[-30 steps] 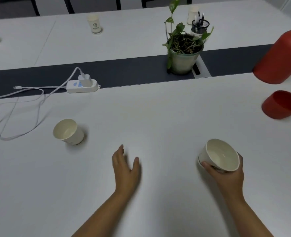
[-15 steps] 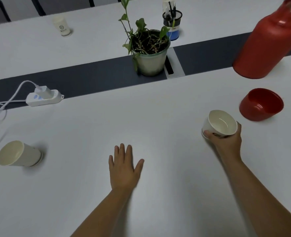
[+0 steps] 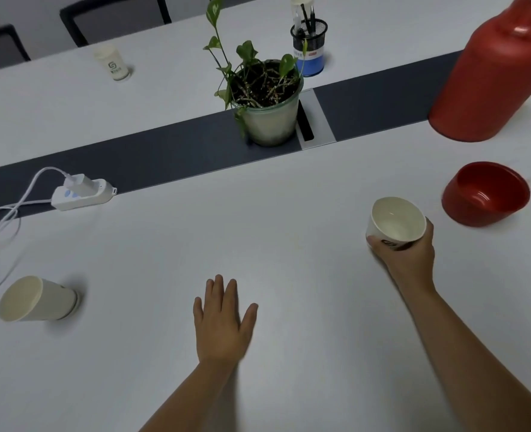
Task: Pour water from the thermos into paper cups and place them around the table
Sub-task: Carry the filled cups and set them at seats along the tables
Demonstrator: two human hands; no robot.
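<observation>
Our right fingers [image 3: 379, 246] wrap a paper cup [image 3: 395, 221]; the left hand [image 3: 222, 325] lies flat and bare.

On the table [image 3: 289, 244], we park it upright near the thermos [image 3: 504, 76] and lid [image 3: 485, 194], steadying it before pouring.

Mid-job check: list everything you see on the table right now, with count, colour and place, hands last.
Tall red thermos: 1, red, far right, lid off.
Red thermos lid cup: 1, red, right, near the thermos, mouth up.
Paper cups: 3 clearly seen, white; one in the right hand, one near left, one far side with logo.
Potted green plant: 1, pale pot, on the dark centre strip.
Black mesh pen holder: 1, far side, behind the plant.
White power strip: 1, left, with plug and white cables.
Dark chairs: 2, beyond the white table.
Left hand: fingers straight, palm down on the table.
Right hand: grips the paper cup.
</observation>
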